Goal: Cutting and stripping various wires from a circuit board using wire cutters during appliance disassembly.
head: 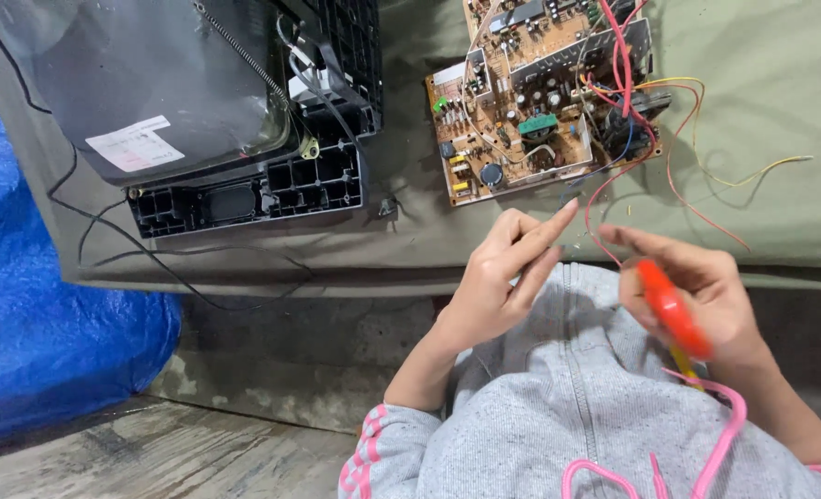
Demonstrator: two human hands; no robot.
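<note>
- Your left hand (pixel 503 277) hovers near the edge of the cloth (pixel 780 102), forefinger stretched out toward the board (pixel 521 102), the other fingers loosely curled; it holds nothing that you can see.
- Your right hand (pixel 697 296) is wrapped round an orange-handled tool (pixel 671 310), thumb and fingers pressed on the handle; its tip is hidden, so you cannot tell what kind of tool it is.
- A thin red wire (pixel 604 199) loops down from the board and ends between your two hands; whether either fingertip touches it is too fine to tell.
- The board lies far and centre on the cloth, component side up, crowded with capacitors, coils and a black part at its right side, with red, yellow and blue leads spilling off to the right.
- A yellow wire (pixel 761 171) trails well right across the cloth.
- To the far left sits the black set shell (pixel 244 194), opened like a tray; in it rests the grey picture tube (pixel 142 83) with a white label, and a black cable (pixel 152 259) runs out of it over the cloth's near edge.
- Blue tarp (pixel 31 323) covers the left side.
- A pink cord (pixel 720 444) hangs over your grey hoodie (pixel 558 407), just near your right wrist.
</note>
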